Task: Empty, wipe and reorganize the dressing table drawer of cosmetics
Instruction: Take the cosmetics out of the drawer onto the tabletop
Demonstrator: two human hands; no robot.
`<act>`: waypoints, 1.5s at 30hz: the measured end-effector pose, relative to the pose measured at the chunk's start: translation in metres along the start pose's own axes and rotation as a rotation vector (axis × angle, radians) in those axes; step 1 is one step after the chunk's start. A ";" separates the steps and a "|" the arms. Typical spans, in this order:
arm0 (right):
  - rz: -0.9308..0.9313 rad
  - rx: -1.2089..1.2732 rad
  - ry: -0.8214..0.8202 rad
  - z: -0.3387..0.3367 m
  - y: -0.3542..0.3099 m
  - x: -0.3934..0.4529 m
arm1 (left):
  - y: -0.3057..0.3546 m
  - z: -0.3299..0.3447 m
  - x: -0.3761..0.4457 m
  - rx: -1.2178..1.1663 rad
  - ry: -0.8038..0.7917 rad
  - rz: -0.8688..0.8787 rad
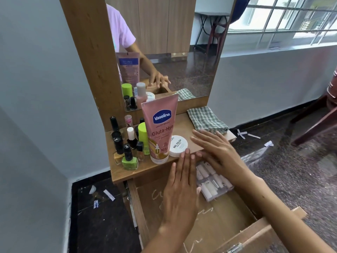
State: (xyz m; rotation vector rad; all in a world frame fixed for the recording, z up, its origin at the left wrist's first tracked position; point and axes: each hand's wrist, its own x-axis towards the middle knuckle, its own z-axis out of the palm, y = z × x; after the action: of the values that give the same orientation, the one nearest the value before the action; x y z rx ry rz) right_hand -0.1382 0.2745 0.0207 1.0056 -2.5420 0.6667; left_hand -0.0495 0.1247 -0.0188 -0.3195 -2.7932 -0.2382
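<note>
Both hands reach forward over the open drawer (215,223), and neither holds anything. The left hand (182,187) is flat, its fingers straight and close together, the fingertips (187,152) at the front edge of the tabletop (184,125), just below the white nail polish remover tub (178,146). The right hand (218,152) is spread wide with straight fingers, palm turned towards the left hand, hovering beside it over the table edge.

Under the right hand and just right of the left wrist, a clear box of false nails (213,181) lies at the back of the drawer. The drawer floor nearer than the hands shows pale scratch marks.

Just left of the left fingertips stands a pink lotion tube (160,130), cap down. Further left is a cluster of nail polish bottles (130,157), a green one in front, with a green-capped bottle (143,137) behind. Beyond the right fingertips a folded checked cloth (207,119) lies on the tabletop below the mirror (173,42). Scraps of paper (109,195) lie on the dark floor to the left of the drawer.
</note>
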 end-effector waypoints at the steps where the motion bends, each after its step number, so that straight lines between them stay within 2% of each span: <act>1: -0.017 0.044 0.082 -0.007 0.001 -0.009 | -0.001 -0.001 -0.001 -0.008 0.010 0.031; 3: -0.013 0.073 0.107 -0.018 0.002 -0.030 | -0.004 0.003 -0.002 -0.051 -0.041 0.090; 5: 0.001 -0.046 -0.069 -0.021 0.008 -0.047 | -0.004 0.005 -0.004 -0.046 -0.151 0.182; 8: 0.020 -0.282 -0.446 -0.009 0.025 -0.057 | -0.007 0.013 -0.008 -0.010 -0.323 0.328; 10: 0.002 -0.410 -0.648 0.001 0.031 -0.056 | -0.009 0.019 -0.010 -0.025 -0.400 0.337; 13: -0.042 -0.505 -0.731 0.012 0.034 -0.047 | -0.009 0.026 -0.010 -0.062 -0.413 0.331; 17: -0.117 -0.472 -0.694 0.017 0.041 -0.048 | -0.013 0.027 -0.006 -0.075 -0.410 0.315; 22: -0.179 -0.376 -0.520 0.013 0.053 -0.065 | -0.013 0.032 -0.005 -0.118 -0.352 0.306; 29: -0.128 -0.299 -0.397 0.009 0.057 -0.081 | 0.016 0.043 0.021 -0.183 -0.116 0.313; 38: -0.028 -0.244 -0.392 0.001 0.049 -0.083 | 0.030 0.046 0.022 -0.150 -0.036 0.371; 45: -0.148 -0.328 -0.075 -0.003 0.033 -0.079 | 0.027 0.023 0.024 -0.184 0.100 0.351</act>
State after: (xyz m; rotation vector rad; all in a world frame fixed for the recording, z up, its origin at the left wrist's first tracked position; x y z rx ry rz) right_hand -0.1056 0.3410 -0.0223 1.1015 -2.4976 0.1655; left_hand -0.0717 0.1596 -0.0287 -0.8075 -2.5651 -0.4141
